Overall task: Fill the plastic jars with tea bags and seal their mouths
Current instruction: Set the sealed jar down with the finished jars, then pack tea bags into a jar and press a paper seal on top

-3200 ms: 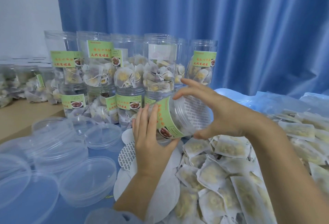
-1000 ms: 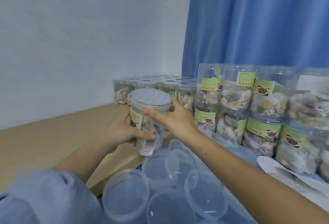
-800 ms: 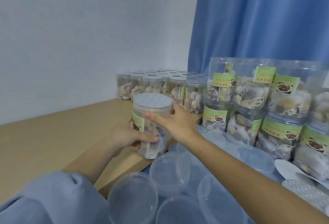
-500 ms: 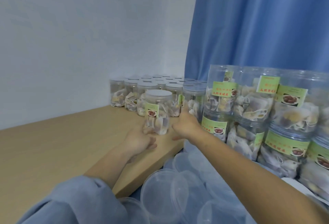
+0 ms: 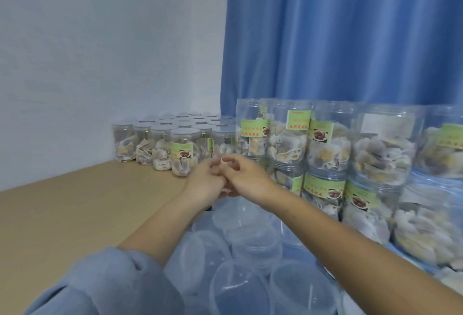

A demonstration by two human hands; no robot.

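A sealed plastic jar full of tea bags, with a green label and a foil-covered mouth, stands on the wooden table at the front of a group of sealed jars. My left hand and my right hand hover side by side just right of it, fingers loosely curled, holding nothing and touching no jar.
Two-high stacks of labelled, filled jars line the right side in front of a blue curtain. Several clear plastic lids lie heaped on blue plastic below my arms. A white wall closes the left.
The jar I carried in both hands now stands on the table with the sealed group. Both hands have let go and pulled back a little to its right.
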